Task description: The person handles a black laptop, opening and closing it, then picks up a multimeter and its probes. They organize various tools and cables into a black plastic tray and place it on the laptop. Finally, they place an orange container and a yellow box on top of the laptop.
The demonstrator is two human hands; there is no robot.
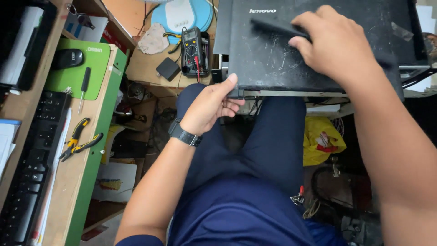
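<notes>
A closed black laptop [273,59], its lid scratched, lies across my knees and the low surface ahead. My left hand [210,105] grips its near left corner, thumb on top and fingers under the edge; a black watch is on that wrist. My right hand [334,43] rests on the lid near the far right and holds a flat dark strip [275,26] pressed against the lid. My legs in dark blue trousers [255,173] fill the lower middle.
At left, a wooden desk [73,182] carries a black keyboard [32,159], yellow-handled pliers [79,139], a screwdriver [83,89] and a mouse [68,58] on a green pad. A multimeter [195,48] and black adapter [168,68] lie beyond. A yellow bag [321,139] sits on the floor.
</notes>
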